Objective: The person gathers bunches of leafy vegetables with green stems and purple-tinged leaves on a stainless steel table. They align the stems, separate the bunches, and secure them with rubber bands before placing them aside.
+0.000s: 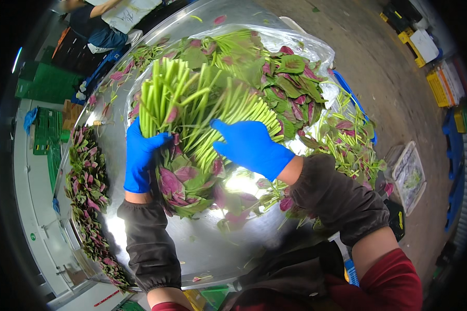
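Blue gloves cover both hands. My left hand [142, 155] is closed around a bunch of red-and-green amaranth, its pale green stems [159, 93] pointing away from me and its leaves [185, 182] hanging toward me. My right hand [253, 145] lies over a second spread of stems [253, 109], thumb and forefinger parted at the left; whether its hidden fingers grip any stems cannot be told. Beyond both hands, a heap of amaranth [295, 81] rests on a clear plastic sheet [315, 46] on the metal table [202, 248].
Amaranth bunches [87, 179] line the table's left edge. Loose stems and leaves [342, 144] lie at the right, by a blue rim [352, 93]. A white container [408, 179] stands on the floor at the right. Another person [95, 23] is at the upper left, near green crates [46, 128].
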The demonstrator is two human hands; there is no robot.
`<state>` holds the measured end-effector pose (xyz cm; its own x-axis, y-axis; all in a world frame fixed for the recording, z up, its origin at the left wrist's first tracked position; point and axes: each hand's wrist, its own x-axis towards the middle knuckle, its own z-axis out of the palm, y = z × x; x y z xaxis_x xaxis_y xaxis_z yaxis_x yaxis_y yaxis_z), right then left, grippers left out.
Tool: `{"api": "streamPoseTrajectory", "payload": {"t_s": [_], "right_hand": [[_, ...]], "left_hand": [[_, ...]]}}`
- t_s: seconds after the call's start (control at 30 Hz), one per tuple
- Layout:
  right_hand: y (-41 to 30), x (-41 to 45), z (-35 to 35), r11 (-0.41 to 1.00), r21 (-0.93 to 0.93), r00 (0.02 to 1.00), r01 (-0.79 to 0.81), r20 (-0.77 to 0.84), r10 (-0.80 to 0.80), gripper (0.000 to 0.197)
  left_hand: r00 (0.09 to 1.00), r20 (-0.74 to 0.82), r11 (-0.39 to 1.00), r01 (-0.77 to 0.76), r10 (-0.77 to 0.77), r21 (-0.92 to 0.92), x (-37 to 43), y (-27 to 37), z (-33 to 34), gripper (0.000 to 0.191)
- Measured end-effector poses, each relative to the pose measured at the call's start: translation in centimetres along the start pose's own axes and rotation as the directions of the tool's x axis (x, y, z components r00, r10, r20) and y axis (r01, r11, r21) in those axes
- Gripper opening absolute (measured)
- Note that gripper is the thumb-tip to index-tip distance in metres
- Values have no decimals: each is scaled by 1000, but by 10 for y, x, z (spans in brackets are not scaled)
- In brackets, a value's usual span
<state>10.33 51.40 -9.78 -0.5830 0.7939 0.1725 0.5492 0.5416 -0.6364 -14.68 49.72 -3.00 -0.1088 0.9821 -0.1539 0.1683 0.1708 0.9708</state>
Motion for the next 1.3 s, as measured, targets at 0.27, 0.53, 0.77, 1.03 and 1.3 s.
{"api": "streamPoseTrajectory", "payload": {"t_s": [0.27,0.53,0.77,1.03,1.3], "right_hand": [[-35,10,-19,974,144,981,176,-113,-160,43],[8,16,0,785,580,965,-218,250,83,54],[-34,34,-21,577,676,873,-458,463,150,48],[-43,37,16,998,-58,997,36,66,-32,45],[-55,48,-13,765,630,989,-132,131,63,48]], "left_hand": [[995,-72,997,-59,63,51,-6,-7,-12,46],[990,-137,999,-28,26,-16,-18,5,-15,41],[988,-151,1000,-11,12,5,-21,3,-12,45],[989,-140,998,-48,53,38,-23,1,-13,54],[986,-126,994,-103,108,43,-26,-8,-19,57]]}}
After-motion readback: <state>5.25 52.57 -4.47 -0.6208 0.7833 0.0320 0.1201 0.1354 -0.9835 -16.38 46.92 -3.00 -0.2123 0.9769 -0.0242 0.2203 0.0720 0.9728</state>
